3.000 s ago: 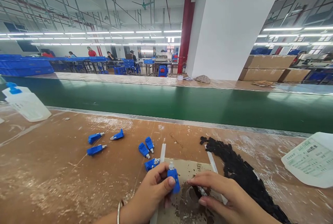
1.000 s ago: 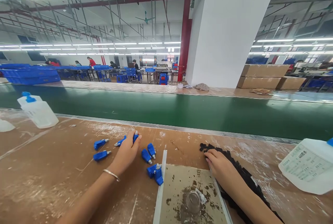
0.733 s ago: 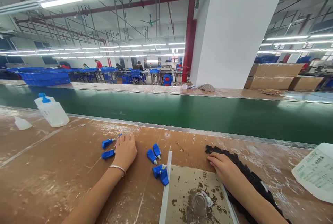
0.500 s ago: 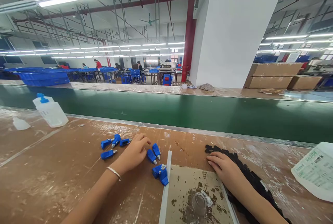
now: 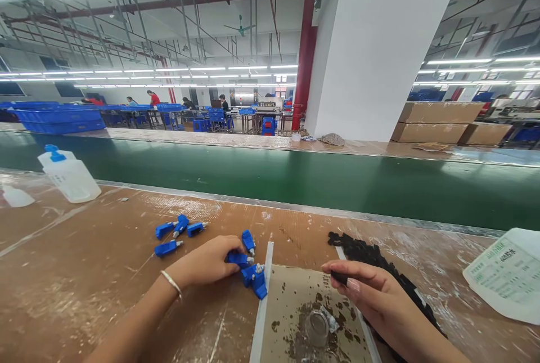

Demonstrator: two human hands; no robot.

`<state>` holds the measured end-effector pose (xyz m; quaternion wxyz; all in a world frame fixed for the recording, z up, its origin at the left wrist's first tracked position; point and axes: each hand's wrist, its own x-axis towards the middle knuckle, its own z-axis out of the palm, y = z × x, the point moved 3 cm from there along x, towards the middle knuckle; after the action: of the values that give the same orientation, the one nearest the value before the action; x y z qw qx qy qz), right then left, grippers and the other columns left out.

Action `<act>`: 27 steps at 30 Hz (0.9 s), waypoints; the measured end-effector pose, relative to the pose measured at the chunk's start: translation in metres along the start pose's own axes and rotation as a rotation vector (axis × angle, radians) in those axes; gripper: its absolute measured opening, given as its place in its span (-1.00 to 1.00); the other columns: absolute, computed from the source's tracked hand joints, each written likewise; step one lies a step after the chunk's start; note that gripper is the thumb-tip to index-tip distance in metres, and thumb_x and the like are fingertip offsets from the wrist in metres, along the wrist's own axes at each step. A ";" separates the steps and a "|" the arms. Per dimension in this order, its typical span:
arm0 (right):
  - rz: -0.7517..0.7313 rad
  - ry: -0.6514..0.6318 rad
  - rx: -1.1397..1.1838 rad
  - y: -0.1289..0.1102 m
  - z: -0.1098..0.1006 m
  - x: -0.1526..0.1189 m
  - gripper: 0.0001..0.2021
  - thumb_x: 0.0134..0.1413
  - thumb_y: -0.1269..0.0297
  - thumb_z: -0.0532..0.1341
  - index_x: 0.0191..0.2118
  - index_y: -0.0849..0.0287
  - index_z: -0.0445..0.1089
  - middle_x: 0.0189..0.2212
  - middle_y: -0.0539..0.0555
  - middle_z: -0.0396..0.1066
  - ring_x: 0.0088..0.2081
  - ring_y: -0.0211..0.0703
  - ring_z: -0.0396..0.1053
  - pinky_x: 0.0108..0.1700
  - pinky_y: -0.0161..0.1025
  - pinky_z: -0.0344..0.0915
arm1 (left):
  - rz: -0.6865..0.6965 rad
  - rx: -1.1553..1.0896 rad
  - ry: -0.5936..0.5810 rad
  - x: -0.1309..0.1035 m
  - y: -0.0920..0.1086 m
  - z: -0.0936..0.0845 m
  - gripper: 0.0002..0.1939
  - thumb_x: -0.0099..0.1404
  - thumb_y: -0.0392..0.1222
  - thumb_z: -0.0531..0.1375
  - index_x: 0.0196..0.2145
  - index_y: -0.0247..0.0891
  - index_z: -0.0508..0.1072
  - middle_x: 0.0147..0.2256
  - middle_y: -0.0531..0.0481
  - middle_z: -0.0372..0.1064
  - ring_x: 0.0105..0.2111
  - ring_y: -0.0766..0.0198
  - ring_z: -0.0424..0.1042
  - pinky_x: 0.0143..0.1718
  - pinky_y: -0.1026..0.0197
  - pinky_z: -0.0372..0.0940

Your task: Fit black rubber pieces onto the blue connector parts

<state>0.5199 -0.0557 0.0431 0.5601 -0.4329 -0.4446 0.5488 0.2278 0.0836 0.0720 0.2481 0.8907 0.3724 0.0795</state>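
Pinched at its left end by the left hand (image 5: 215,261), a blue piece (image 5: 239,259) lies roughly left to right, its white tip pointing right, toward the stained board (image 5: 291,290). Just on its near side, more blue pieces (image 5: 255,282) cluster against the board's left edge strip (image 5: 262,318). Across the board's far part, the right hand (image 5: 371,290) grasps a small black piece (image 5: 338,277) between thumb and fingers, nearer the black pile (image 5: 379,259) at right.

This is a factory hall. Beyond both hands runs a long green conveyor belt (image 5: 253,174); farther away, I see people at work tables, stacked blue crates (image 5: 61,118) and rows of tube lights.
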 end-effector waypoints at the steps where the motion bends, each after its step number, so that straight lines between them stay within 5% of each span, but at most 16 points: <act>1: -0.007 -0.026 -0.002 -0.002 0.002 -0.002 -0.68 -0.06 -0.03 0.43 -0.19 -0.02 0.61 -0.08 0.15 0.55 -0.07 -0.03 0.51 0.05 -0.16 0.41 | -0.007 -0.077 0.004 -0.001 0.001 -0.003 -0.78 0.17 -0.25 0.19 -0.18 -0.23 0.47 -0.17 -0.05 0.45 -0.15 0.10 0.41 -0.10 0.10 0.28; 5: -0.139 -0.124 -0.374 -0.013 0.007 -0.008 -0.78 0.16 0.06 0.30 -0.10 -0.09 0.57 -0.08 0.09 0.55 -0.03 -0.07 0.48 0.03 -0.20 0.41 | 0.054 -0.814 0.052 -0.003 0.019 0.001 -0.72 0.13 -0.11 0.32 -0.20 -0.26 0.48 -0.23 -0.04 0.46 -0.23 0.17 0.42 -0.15 0.16 0.28; 8: -0.411 -0.273 -0.791 -0.018 0.015 -0.013 -0.72 0.25 0.32 0.18 0.02 -0.02 0.49 -0.12 0.09 0.54 -0.06 -0.09 0.47 -0.03 -0.22 0.42 | 0.112 -1.353 -0.010 -0.004 0.047 0.028 -0.65 0.07 -0.06 0.40 -0.26 -0.30 0.48 -0.33 -0.06 0.46 -0.36 0.20 0.46 -0.26 0.18 0.29; 10: -0.626 -0.338 -0.973 -0.014 0.020 -0.017 -0.64 0.21 0.45 0.08 0.06 0.07 0.43 -0.19 0.11 0.53 -0.11 -0.08 0.44 -0.10 -0.22 0.43 | 0.110 -1.503 -0.096 -0.006 0.066 0.049 -0.65 0.07 -0.07 0.41 -0.26 -0.33 0.50 -0.33 -0.12 0.47 -0.35 0.17 0.49 -0.27 0.21 0.28; 15: -0.799 -0.342 -1.188 0.009 0.020 -0.017 -0.62 0.15 0.53 0.02 0.03 0.15 0.38 -0.29 0.15 0.51 -0.20 -0.07 0.41 -0.19 -0.23 0.39 | 0.048 -1.617 -0.155 -0.009 0.088 0.076 -0.67 0.11 -0.09 0.40 -0.29 -0.39 0.51 -0.36 -0.13 0.44 -0.35 0.20 0.49 -0.27 0.27 0.26; 27: -0.858 -0.338 -1.281 0.006 0.024 -0.018 -0.68 0.29 0.49 -0.01 0.05 0.14 0.34 -0.33 0.08 0.53 -0.21 -0.10 0.41 -0.16 -0.25 0.32 | -0.099 -1.627 -0.136 -0.008 0.083 0.090 -0.60 0.02 -0.08 0.46 -0.28 -0.39 0.50 -0.39 -0.12 0.48 -0.38 0.21 0.50 -0.23 0.22 0.31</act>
<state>0.4951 -0.0740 0.0428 0.2893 -0.3730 -0.8814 -0.0199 0.3031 -0.0066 0.0362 0.8423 0.4174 0.2211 0.2599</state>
